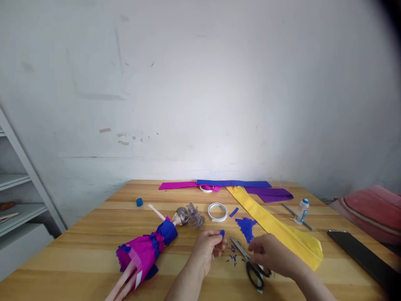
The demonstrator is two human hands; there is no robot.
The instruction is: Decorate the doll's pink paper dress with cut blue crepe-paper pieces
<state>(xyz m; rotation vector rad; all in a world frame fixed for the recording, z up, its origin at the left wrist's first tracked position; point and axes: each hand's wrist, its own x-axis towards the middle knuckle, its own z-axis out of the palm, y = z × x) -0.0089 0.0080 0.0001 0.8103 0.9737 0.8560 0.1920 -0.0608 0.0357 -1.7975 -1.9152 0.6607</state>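
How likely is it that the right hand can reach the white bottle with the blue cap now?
Probably yes: the right hand is by the scissors, and nothing tall stands between it and the upright white bottle; the yellow strip there lies low and should not block the way.

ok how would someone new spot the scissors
On the wooden table, look between the left hand and the right hand. The scissors lie there beside small blue scraps, partly hidden by the right hand. Metal blades and black looped handles set them apart from the scraps.
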